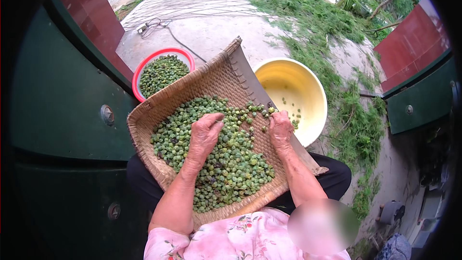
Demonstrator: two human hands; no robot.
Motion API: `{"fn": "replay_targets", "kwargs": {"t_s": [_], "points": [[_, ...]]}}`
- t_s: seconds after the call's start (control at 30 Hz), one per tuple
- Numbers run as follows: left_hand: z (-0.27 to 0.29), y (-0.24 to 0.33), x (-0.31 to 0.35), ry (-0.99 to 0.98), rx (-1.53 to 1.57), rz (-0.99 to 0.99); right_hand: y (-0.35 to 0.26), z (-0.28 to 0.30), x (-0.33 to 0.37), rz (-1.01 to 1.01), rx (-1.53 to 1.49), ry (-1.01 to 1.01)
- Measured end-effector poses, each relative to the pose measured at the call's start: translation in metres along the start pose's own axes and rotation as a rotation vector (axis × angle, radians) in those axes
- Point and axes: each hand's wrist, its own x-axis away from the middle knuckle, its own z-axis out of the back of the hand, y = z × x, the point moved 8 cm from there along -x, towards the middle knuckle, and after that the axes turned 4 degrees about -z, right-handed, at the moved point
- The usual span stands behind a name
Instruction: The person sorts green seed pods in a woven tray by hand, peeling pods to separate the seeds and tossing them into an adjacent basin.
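Note:
A woven winnowing basket rests tilted across my lap, holding a heap of small round green pods, some of them dark. Over the heap, my left hand is closed in a pinch; what its fingertips hold is too small to name. My right hand is at the basket's right edge with its fingers curled together, next to a few loose pods. Its grip is partly hidden. Just beyond that edge stands a yellow basin with a few pods on its bottom.
A red-rimmed basin full of similar pods stands beyond the basket at left. A dark cable runs over the concrete ground. Cut green branches lie scattered along the right. Green metal doors flank me.

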Motion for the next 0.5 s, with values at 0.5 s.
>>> {"fn": "replay_targets", "kwargs": {"t_s": [0.5], "points": [[0.001, 0.000, 0.000, -0.010, -0.020, -0.006, -0.016, -0.010, 0.005, 0.081, 0.012, -0.048]]}}
